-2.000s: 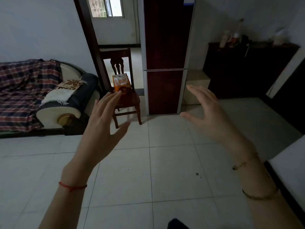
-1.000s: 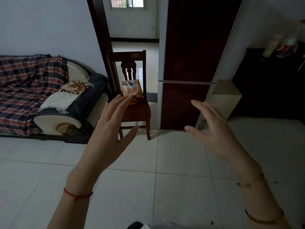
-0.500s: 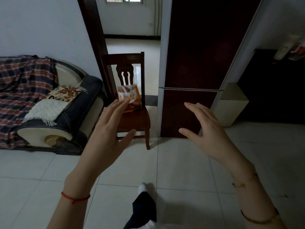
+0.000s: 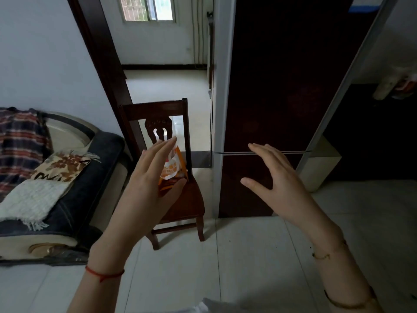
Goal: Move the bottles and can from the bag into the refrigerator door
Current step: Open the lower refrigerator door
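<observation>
Our left hand [image 4: 146,190] is raised at centre left of the frame, fingers straight, thumb apart, holding nothing. It partly covers the orange and white bag [image 4: 172,170], which stands on the seat of the wooden chair [image 4: 189,204] at mid-frame. Our right hand [image 4: 277,186], centre right, is spread and empty in front of the dark refrigerator [image 4: 270,86], whose doors are closed. The chair stands just left of the refrigerator. We cannot tell what the bag holds.

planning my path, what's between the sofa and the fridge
In the head view, a wooden chair stands between the sofa and the refrigerator, with the orange bag on its seat.
</observation>
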{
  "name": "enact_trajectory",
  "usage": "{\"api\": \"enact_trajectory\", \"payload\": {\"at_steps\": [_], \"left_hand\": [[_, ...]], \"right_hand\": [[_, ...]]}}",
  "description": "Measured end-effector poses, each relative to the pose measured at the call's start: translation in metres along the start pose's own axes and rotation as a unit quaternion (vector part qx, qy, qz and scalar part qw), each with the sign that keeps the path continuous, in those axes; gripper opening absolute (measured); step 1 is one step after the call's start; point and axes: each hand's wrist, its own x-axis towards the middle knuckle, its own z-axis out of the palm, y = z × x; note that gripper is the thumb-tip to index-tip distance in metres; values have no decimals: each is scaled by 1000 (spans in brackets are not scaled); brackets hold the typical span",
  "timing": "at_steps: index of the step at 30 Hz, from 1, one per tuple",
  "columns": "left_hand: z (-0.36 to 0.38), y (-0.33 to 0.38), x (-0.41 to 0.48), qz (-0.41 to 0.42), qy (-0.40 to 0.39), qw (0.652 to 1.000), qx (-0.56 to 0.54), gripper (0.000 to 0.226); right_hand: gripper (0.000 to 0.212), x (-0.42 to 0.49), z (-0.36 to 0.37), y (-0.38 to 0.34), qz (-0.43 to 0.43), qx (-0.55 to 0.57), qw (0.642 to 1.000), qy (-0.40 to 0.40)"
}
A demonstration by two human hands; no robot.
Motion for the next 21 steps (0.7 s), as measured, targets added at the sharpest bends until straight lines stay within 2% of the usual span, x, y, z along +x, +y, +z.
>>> {"api": "enact_trajectory", "payload": {"at_steps": [10, 21], "left_hand": [[40, -41, 93, -16, -9, 998, -56, 78], [106, -67, 225, -44, 45, 988, -143, 69]], "right_hand": [[70, 77, 14, 38, 26, -1, 999, 30], [70, 195, 9, 101, 8, 12, 999, 44]]}}
